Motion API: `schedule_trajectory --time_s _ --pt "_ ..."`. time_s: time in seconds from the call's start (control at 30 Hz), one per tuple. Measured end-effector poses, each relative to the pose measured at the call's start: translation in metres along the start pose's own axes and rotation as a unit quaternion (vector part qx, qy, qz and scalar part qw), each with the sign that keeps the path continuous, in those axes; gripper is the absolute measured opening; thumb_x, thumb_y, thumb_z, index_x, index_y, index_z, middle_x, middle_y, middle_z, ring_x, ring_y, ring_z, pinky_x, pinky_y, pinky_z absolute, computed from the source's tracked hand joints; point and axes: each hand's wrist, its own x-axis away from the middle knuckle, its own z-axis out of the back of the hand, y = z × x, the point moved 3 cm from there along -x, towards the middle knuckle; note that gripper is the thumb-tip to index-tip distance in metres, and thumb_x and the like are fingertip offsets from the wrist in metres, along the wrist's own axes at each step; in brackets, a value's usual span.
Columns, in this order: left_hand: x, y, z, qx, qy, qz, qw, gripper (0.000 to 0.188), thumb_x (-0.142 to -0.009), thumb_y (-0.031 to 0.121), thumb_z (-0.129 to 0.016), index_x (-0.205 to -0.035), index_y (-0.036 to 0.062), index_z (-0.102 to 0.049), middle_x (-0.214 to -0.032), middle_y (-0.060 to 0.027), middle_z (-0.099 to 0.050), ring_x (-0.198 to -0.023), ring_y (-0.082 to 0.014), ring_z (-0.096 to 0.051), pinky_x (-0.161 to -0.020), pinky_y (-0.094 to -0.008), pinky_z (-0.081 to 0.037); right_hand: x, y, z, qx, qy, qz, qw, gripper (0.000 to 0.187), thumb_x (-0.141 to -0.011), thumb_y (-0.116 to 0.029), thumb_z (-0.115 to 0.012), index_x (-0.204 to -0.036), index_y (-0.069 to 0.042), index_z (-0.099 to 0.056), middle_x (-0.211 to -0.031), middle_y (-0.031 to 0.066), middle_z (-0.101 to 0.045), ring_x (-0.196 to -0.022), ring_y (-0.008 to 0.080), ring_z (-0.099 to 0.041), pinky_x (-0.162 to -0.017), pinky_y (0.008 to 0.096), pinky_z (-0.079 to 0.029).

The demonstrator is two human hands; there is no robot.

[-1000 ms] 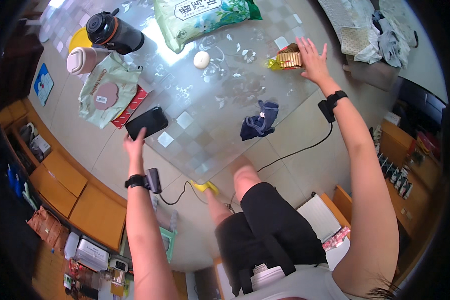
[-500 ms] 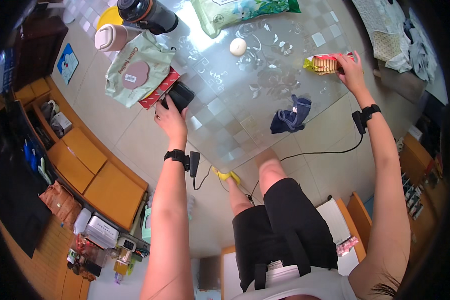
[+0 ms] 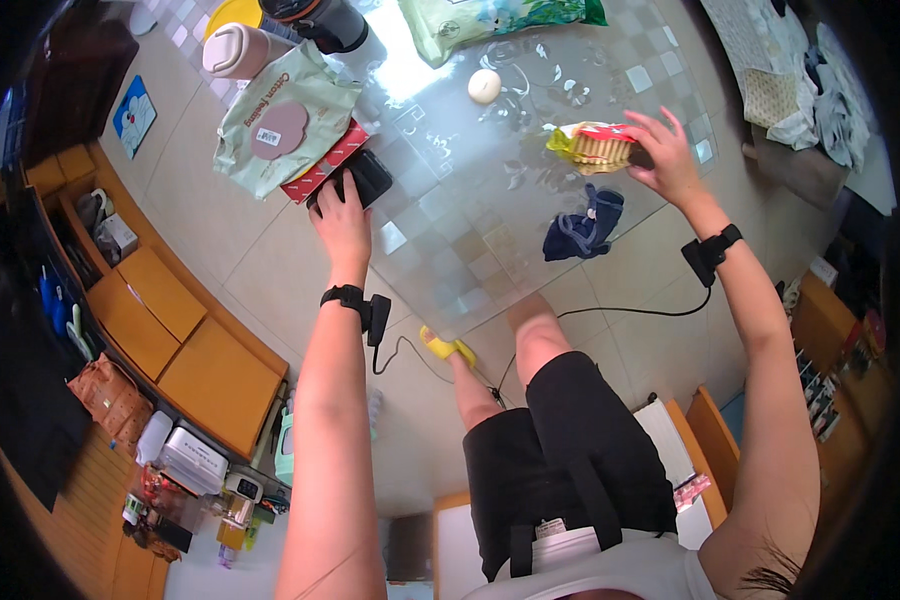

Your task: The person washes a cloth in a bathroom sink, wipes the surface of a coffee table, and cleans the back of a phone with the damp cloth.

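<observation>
My right hand (image 3: 667,168) grips the right end of an opened biscuit packet (image 3: 598,150), red and yellow with a row of pale biscuits showing. It is over the right part of the glass-topped table (image 3: 440,235). My left hand (image 3: 344,222) lies with its fingers stretched over the near left edge of a black, flat, glossy rectangular object (image 3: 374,178), which looks like a phone. That object lies against a red box (image 3: 304,186), partly under a pale green plastic bag (image 3: 242,160). On the bag rests a mauve rounded piece (image 3: 282,122) with a white label.
A dark blue cloth bundle (image 3: 582,228) lies near the table's front edge. Farther back are a round cream-coloured object (image 3: 485,86), a green pack (image 3: 490,28), a pink tumbler (image 3: 236,52) and a black flask (image 3: 328,22). Cables hang from both wristbands.
My right hand has moved left and a little nearer, carrying the biscuit packet with it. My left hand stays by the black object. The whole view has shifted slightly.
</observation>
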Motion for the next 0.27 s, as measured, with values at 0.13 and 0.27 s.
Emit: schedule_trajectory --time_s 0.13,0.27 --pt "-0.001 0.0 0.005 -0.007 -0.016 -0.006 1.0 0.076 -0.068 0.025 -0.08 -0.134 0.0097 -0.046 -0.119 -0.0098 -0.051 -0.111 -0.0277 -0.05 -0.091 -0.0402 -0.041 -0.022 -0.034 -0.01 -0.057 -0.026 0.037 0.997 0.057 -0.061 -0.011 -0.078 -0.114 -0.012 -0.056 -0.114 0.0028 -0.064 -0.106 0.0207 -0.061 -0.11 0.0518 -0.03" --pt "0.003 -0.006 0.008 0.126 0.025 0.032 0.991 0.072 -0.07 0.025 -0.079 -0.132 0.0085 -0.047 -0.12 -0.0119 -0.051 -0.112 -0.0301 -0.05 -0.091 -0.0413 -0.041 -0.051 -0.098 -0.02 -0.122 -0.008 0.111 0.986 0.056 -0.06 -0.014 -0.08 -0.111 -0.012 -0.057 -0.108 0.0028 -0.066 -0.101 0.0202 -0.063 -0.109 0.0491 -0.032"
